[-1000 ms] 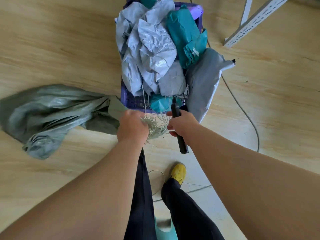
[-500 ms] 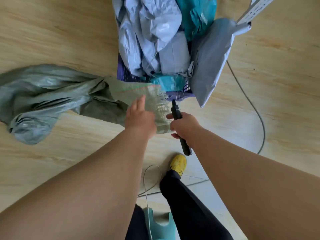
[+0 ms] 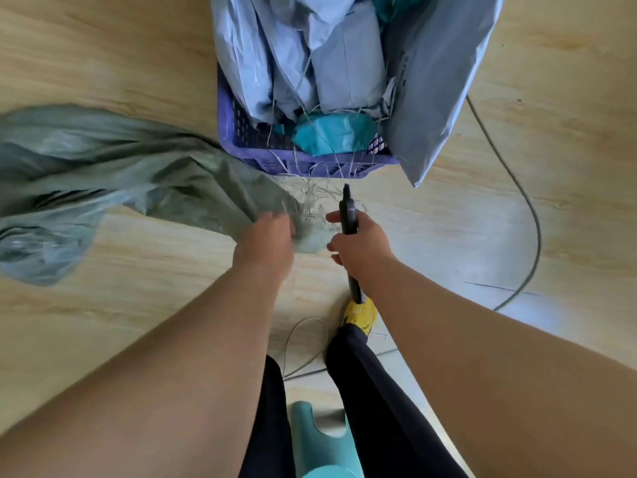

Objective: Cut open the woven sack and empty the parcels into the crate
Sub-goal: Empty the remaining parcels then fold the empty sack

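Head view, looking down at a pale wood-grain floor (image 3: 103, 56). The left hand (image 3: 265, 243) is seen from the back, closed around the frayed cut edge of the woven sack (image 3: 103, 174); its fingers are curled under and hidden by the fabric, so their exact grip cannot be told. The grey-green sack is shown limp and crumpled, spread across the floor from the left hand toward the left edge, with loose pale strands (image 3: 310, 198) fanning out from the cut edge between the two hands. The right hand (image 3: 358, 243) is wrapped around a dark cutter (image 3: 348, 215), fingers pressed together on the handle, thumb resting along its near side, and the tip pointed up toward the crate. The purple crate (image 3: 238, 132) is placed just beyond the hands, its latticed wall touched by the sack's fabric at the lower left corner. Grey parcels (image 3: 348, 74) are piled inside it, a teal parcel (image 3: 331, 132) lies against the near wall, and a large grey mailer (image 3: 437, 84) hangs over the crate's right rim. Stray strands are draped over the near wall. A dark cable (image 3: 527, 215) curves across the floor at right. Dark trouser legs (image 3: 375, 391), a yellow shoe (image 3: 360, 312) and part of a teal object (image 3: 320, 446) are visible at the bottom.
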`<state>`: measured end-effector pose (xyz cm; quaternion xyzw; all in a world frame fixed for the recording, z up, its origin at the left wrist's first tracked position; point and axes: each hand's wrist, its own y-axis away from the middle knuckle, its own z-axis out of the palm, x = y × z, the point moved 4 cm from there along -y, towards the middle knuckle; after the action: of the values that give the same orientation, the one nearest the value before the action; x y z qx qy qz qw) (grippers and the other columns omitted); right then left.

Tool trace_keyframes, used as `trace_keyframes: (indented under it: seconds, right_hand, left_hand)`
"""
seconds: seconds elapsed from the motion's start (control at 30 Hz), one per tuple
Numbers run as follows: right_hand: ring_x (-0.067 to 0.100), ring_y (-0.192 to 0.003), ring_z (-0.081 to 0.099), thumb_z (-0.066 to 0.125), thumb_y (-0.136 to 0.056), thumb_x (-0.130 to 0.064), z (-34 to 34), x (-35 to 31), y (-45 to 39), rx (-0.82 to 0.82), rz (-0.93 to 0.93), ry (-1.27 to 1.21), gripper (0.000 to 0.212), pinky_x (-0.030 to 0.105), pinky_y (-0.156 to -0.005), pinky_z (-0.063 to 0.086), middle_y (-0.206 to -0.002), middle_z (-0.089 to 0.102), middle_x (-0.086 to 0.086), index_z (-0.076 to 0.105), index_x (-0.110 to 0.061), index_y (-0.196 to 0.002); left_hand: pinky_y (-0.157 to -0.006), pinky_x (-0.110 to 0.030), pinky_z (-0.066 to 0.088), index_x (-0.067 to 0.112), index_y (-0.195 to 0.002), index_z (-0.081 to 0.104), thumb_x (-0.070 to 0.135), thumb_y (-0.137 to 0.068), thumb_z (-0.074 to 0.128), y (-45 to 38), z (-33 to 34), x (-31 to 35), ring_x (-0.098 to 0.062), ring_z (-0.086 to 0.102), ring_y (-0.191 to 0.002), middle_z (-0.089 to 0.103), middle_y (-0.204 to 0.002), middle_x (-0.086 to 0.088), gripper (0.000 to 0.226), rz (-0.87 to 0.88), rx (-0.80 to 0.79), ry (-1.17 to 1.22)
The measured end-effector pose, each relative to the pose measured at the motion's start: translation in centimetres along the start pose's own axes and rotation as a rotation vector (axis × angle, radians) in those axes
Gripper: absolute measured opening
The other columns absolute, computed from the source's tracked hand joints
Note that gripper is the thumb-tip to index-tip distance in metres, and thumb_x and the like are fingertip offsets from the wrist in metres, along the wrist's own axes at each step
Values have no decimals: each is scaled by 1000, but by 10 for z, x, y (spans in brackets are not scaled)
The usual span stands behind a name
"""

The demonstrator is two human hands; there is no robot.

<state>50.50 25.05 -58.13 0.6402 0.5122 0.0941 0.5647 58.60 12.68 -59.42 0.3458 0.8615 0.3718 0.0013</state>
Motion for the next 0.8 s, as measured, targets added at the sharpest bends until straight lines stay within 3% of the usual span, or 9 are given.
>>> trace_keyframes:
  seconds: [0.1, 0.17, 0.27, 0.4, 0.5, 0.57, 0.6, 0.73, 0.8]
  right_hand:
    - [33, -89, 68, 53, -76, 5, 5, 0, 38, -146, 22, 64, 55, 49, -80, 57, -92, 62, 4, 61, -31, -117]
    - [25, -73, 66, 54, -75, 5, 8, -6, 64, -272, 32, 99, 61, 39, -67, 58, -83, 61, 4, 59, -28, -125]
    - [13, -53, 55, 53, -73, 11, 8, -20, 105, -429, 74, 142, 60, 22, -48, 46, -76, 58, 4, 61, -25, -121]
    - [16, -53, 54, 52, -86, 10, 0, -48, 156, -554, 140, 24, 36, 26, -53, 52, -71, 55, 10, 58, -14, -113]
    - [15, -53, 52, 52, -97, -9, -17, -81, 187, -524, 92, -30, 5, 29, -57, 55, -67, 51, 7, 54, -13, -94]
    - [16, -51, 51, 54, -97, -15, -34, -103, 203, -426, 47, -20, 11, 29, -57, 55, -63, 51, 8, 53, -11, -87]
    - [17, -49, 50, 54, -96, -16, -43, -114, 211, -373, 25, -32, 11, 29, -56, 54, -62, 51, 9, 54, -8, -88]
    - [19, -48, 48, 56, -94, -14, -76, -154, 245, -241, -30, -92, 10, 31, -57, 49, -63, 52, 11, 58, -6, -99]
    - [18, -48, 46, 57, -93, -11, -91, -169, 263, -229, -28, -125, 8, 30, -53, 46, -63, 52, 11, 60, -5, -97]
  left_hand:
    - [-76, -31, 48, 20, -102, 60, 13, -90, 58, 54, -5, -11, -19, 59, -90, 61, -104, 1, 14, -88, -49, 273]
    - [-62, -23, 45, 24, -97, 60, 13, -89, 59, 78, -14, -17, -13, 60, -79, 64, -97, 4, 13, -196, -127, 440]
    - [-56, -23, 42, 29, -91, 59, 9, -87, 56, 104, -36, -19, -18, 56, -64, 62, -80, 2, 20, -314, -316, 550]
    - [-52, -25, 39, 27, -101, 57, 4, -86, 49, 125, -91, -5, -24, 54, -68, 58, -88, -4, 28, -317, -264, 495]
    - [-66, -27, 48, 26, -109, 57, 12, -88, 53, 144, -133, 15, -23, 61, -88, 60, -102, -3, 25, -241, -215, 468]
    - [-88, -34, 51, 24, -115, 57, 18, -91, 54, 159, -159, 30, -24, 60, -101, 61, -113, -5, 25, -193, -190, 499]
    - [-90, -36, 50, 25, -117, 57, 21, -92, 53, 166, -172, 38, -24, 60, -100, 60, -116, -6, 25, -166, -163, 517]
    - [-66, -29, 42, 27, -128, 52, 36, -95, 50, 193, -223, 70, -16, 56, -83, 59, -114, -3, 35, -40, -114, 532]
    - [-79, -33, 47, 27, -135, 47, 46, -94, 50, 205, -242, 81, -20, 59, -99, 57, -123, -3, 45, -6, -154, 562]
